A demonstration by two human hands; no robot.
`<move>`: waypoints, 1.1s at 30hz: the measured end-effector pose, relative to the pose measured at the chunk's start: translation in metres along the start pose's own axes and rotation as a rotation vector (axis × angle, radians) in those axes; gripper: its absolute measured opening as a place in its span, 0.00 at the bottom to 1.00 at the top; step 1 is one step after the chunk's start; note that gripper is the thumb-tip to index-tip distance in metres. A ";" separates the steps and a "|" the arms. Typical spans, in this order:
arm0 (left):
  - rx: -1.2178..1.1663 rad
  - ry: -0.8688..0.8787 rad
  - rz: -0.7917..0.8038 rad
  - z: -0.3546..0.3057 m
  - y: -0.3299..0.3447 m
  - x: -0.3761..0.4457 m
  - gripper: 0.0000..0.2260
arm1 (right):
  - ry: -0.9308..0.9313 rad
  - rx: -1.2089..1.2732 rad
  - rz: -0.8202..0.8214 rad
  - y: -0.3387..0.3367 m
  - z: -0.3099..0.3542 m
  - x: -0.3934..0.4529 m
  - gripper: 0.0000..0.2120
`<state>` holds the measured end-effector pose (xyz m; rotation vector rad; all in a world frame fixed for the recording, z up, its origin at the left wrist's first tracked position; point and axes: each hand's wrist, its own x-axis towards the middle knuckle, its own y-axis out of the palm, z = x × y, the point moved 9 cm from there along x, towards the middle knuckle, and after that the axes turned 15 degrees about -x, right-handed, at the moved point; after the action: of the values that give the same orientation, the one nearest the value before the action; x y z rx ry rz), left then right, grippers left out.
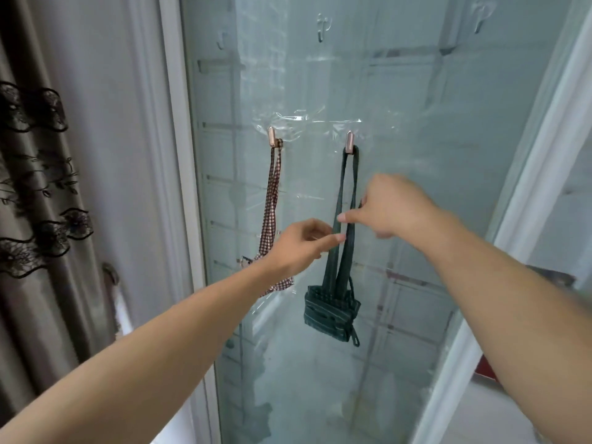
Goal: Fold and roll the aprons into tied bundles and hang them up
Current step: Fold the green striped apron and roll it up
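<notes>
Both hands work at the strap of the dark green bundle. The left hand (299,243) reaches in from the lower left, and its thumb and forefinger pinch the left run of the dark strap (344,200) about halfway down its length. The right hand (389,208) comes in from the right, fingers curled, and pinches the right run of the same strap slightly higher.

The strap loops over the right hook (350,143), a copper-coloured metal hook fixed to the glass door (432,187). The dark green bundle (330,312), a folded and tied striped apron, hangs from the strap directly below the right hook, lying against the glass. A short tie end dangles at the lower right corner of the bundle.

To the left of the right hook, at the same height, is the left hook (271,137). A red-checked strap (272,200) hangs from it, and the checked bundle (280,283) below it is largely hidden behind the left forearm.

Above the right hook, a patch of clear tape (307,121) is stuck to the glass, and three clear plastic hooks (322,28) sit higher up. Far left of the hooks, beyond the white door frame (179,155), hangs a grey curtain (35,155) with black lace trim.
</notes>
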<state>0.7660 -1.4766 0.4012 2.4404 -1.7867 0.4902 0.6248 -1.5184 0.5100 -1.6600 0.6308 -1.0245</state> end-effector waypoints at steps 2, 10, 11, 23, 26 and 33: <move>0.137 -0.044 0.101 0.023 0.007 -0.005 0.15 | -0.004 0.025 0.107 0.036 0.007 -0.004 0.23; 0.129 -0.098 0.019 0.068 -0.004 -0.007 0.12 | 0.016 0.143 0.181 0.086 0.014 0.004 0.18; 0.142 -0.092 0.014 0.068 -0.006 -0.008 0.12 | 0.004 0.133 0.216 0.090 0.016 0.003 0.18; 0.652 -0.022 0.300 0.073 0.021 -0.027 0.17 | -0.105 -0.189 0.391 0.158 0.044 -0.037 0.29; 0.660 -0.031 0.279 0.077 0.020 -0.026 0.17 | -0.087 -0.170 0.361 0.162 0.042 -0.037 0.26; 0.438 -0.020 0.199 0.040 -0.011 -0.035 0.27 | -0.074 -0.182 0.409 0.105 0.034 -0.044 0.22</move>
<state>0.7754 -1.4513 0.3541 2.5380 -2.1346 0.9718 0.6406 -1.5004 0.3941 -1.6255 0.9892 -0.6225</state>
